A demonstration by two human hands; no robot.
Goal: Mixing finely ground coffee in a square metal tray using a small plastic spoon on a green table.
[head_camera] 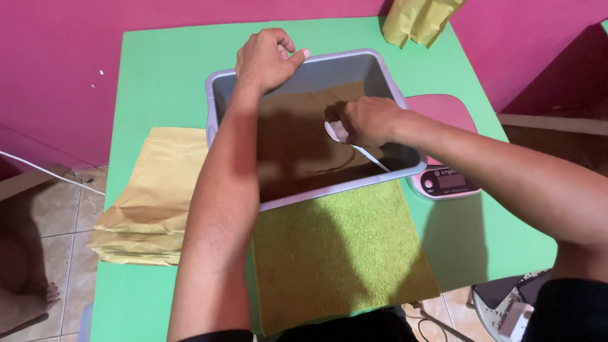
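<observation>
While the left hand (266, 60) is gripping the far rim of a grey plastic tub (218, 95), fingers curled over the edge and thumb pointing along it, the right hand (367, 120) is reaching down inside, closed around a white spoon (337, 131) whose handle is sticking out toward the near right wall. Brown powder (297, 145) is covering the floor of the tub, and the spoon's bowl is sitting just above or on it; I cannot tell which. The tub is standing on a green desk (158, 69), its near edge touching a yellow-green towel (342, 253) that is lying flat in front of the person. A stack of yellow padded envelopes (149, 202) is lying to the left of the tub, partly overhanging the desk edge. A pink digital scale (446, 180) is sitting just beside the tub on the right, partly hidden by the right forearm. Another yellow envelope (418, 19) is leaning against the magenta wall (63, 63) at the far edge.
</observation>
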